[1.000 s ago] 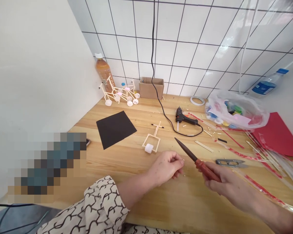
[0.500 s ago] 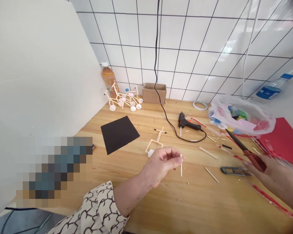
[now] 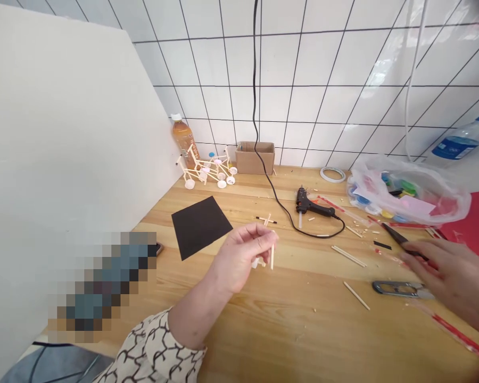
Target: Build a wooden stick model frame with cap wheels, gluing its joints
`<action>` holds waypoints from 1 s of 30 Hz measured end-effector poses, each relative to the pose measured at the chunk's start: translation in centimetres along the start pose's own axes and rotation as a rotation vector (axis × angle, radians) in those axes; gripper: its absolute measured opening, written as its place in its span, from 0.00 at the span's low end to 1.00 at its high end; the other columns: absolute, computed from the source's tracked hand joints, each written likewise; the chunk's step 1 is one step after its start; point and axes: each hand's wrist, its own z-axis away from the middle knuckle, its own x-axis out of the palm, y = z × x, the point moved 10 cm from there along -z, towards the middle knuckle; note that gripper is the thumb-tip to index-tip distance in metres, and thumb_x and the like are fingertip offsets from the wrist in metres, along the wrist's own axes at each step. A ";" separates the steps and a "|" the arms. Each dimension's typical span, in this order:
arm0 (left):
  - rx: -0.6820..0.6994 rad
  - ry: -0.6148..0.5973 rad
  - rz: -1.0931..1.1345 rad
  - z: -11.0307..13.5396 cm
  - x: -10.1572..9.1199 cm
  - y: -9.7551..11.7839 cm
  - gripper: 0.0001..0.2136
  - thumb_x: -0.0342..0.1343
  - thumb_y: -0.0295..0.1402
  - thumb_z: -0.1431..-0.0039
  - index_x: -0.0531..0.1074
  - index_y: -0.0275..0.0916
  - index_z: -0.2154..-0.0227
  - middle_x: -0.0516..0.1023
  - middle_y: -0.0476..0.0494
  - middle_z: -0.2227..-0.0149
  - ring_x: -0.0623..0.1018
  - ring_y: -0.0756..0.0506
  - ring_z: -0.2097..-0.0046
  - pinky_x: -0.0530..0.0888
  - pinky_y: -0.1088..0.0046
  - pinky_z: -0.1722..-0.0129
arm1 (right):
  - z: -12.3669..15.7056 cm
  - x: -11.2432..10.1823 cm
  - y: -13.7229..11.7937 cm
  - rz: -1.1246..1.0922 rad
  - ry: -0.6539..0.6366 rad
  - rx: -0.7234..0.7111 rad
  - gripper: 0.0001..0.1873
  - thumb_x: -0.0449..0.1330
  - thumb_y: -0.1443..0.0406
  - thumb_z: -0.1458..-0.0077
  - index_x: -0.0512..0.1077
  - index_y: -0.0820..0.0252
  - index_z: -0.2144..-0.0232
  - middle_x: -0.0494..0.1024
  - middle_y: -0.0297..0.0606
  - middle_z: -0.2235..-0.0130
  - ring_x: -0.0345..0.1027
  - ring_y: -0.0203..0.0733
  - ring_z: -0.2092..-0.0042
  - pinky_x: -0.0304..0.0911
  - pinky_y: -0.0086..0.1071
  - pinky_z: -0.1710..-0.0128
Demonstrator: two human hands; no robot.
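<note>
My left hand (image 3: pixel 243 252) is closed in a pinch on a short, pale wooden stick (image 3: pixel 272 255), held upright above the table. Behind these fingers a small wooden-stick frame with a black-tipped crossbar (image 3: pixel 266 219) shows in part; the hand hides most of it. Over on the right, my right hand (image 3: pixel 443 271) is closed around the handle of a dark-bladed tool (image 3: pixel 394 234), its blade pointing away and left. The fingers cover nearly all of the handle. Just below them lie grey thread snips (image 3: pixel 397 288).
A black glue gun (image 3: pixel 313 205) with a trailing cord lies behind the hands. Loose sticks (image 3: pixel 348 255) and scraps are scattered nearby. Stick bicycle models (image 3: pixel 207 170), a cardboard box (image 3: pixel 255 158), a black sheet (image 3: pixel 201 226), a tape roll (image 3: pixel 332 174) and a bag of caps (image 3: pixel 409 197) surround the area.
My left hand has moved left with the stick, covering more of the stick frame. My right hand has slid forward along the tool, hiding its reddish handle. The view has shifted slightly.
</note>
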 end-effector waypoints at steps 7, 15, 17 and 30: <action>0.061 0.162 -0.045 -1.7 -1.9 3.4 0.07 0.65 0.31 0.64 0.74 0.35 0.82 0.69 0.51 0.82 0.62 0.57 0.79 0.58 0.80 0.80 | -3.2 5.2 -18.1 -0.436 -0.348 -0.175 0.10 0.55 0.59 0.46 0.71 0.55 0.74 0.76 0.35 0.71 0.68 0.39 0.68 0.62 0.32 0.66; 0.084 0.184 -0.086 -4.0 -2.3 3.0 0.07 0.65 0.31 0.63 0.73 0.34 0.83 0.66 0.52 0.83 0.60 0.57 0.79 0.56 0.79 0.80 | -7.6 11.6 -20.0 -0.895 -0.535 0.005 0.13 0.60 0.57 0.53 0.72 0.62 0.70 0.70 0.31 0.74 0.59 0.32 0.73 0.53 0.29 0.74; 0.085 0.191 -0.082 -4.2 -2.2 2.8 0.07 0.64 0.30 0.62 0.72 0.34 0.83 0.66 0.53 0.83 0.60 0.57 0.79 0.55 0.79 0.80 | -7.7 12.7 -20.3 -0.915 -0.567 0.003 0.13 0.60 0.57 0.53 0.73 0.62 0.70 0.68 0.29 0.76 0.55 0.31 0.75 0.49 0.29 0.75; 0.247 0.208 -0.698 -2.5 -3.0 4.5 0.11 0.61 0.38 0.52 0.72 0.35 0.74 0.74 0.48 0.74 0.71 0.51 0.72 0.68 0.76 0.72 | -8.3 15.9 -18.4 -1.155 -0.555 0.258 0.13 0.61 0.59 0.59 0.64 0.60 0.84 0.59 0.24 0.84 0.45 0.28 0.80 0.39 0.30 0.78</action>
